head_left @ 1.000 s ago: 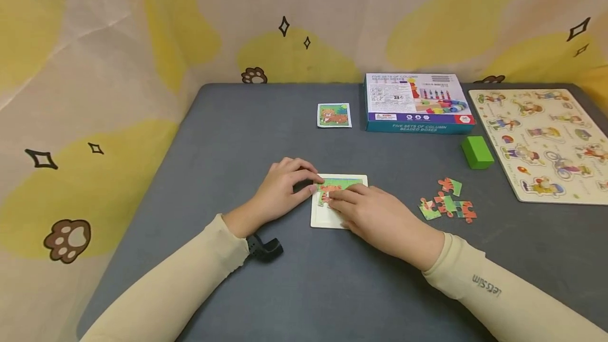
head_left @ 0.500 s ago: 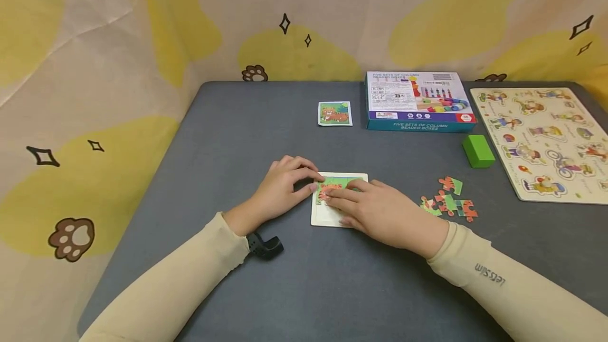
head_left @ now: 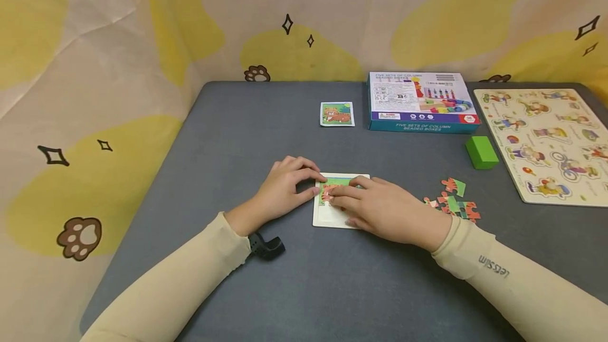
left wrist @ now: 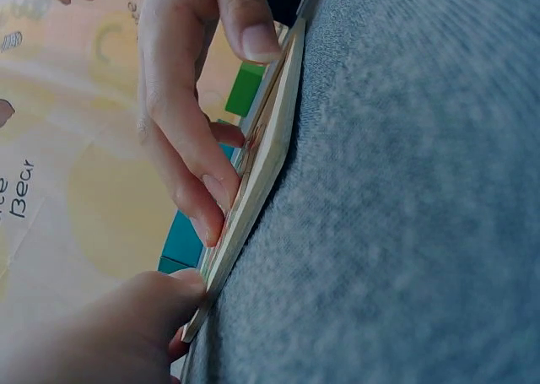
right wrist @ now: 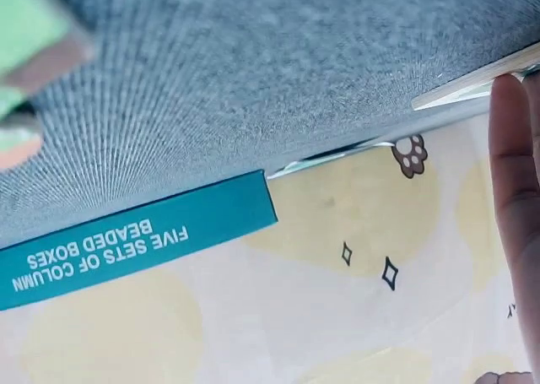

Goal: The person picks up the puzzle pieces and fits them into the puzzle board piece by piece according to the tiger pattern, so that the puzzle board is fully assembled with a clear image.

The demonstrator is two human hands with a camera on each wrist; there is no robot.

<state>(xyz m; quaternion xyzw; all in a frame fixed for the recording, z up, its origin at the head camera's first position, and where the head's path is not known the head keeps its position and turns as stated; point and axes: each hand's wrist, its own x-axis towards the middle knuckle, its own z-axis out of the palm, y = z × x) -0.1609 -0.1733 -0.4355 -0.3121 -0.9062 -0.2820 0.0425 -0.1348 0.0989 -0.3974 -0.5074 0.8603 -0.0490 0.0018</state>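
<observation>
On the wide grey counter [head_left: 228,136], finely woven to the eye, the step in hand looks like fitting a small jigsaw, part done. At the right lies a thin, round-cornered wooden board [head_left: 570,144] with printed figures; left of it, at the far side, a flat, glossy carton [head_left: 423,124]. The right hand [head_left: 391,210] keeps a loose grip, fingers spread and tips resting on the puzzle, pinching nothing that shows. The left hand [head_left: 292,186] has a narrow grip, thumb and bent forefinger holding the far left corner of the shallow, squarish tray [head_left: 328,218], seemingly to steady it. That tray, mid-counter, has a smooth pale rim and plywood-like edge; the green-and-orange picture patch [head_left: 337,182] fills its far part, the near part bare cream. Beyond lies a small, paper-like tiger card [head_left: 336,114]. A smooth green block [head_left: 482,152] sits beside the board. Nearer, knobbly loose pieces [head_left: 451,205] cluster; the next move probably calls for one, turned until its tabs match.
</observation>
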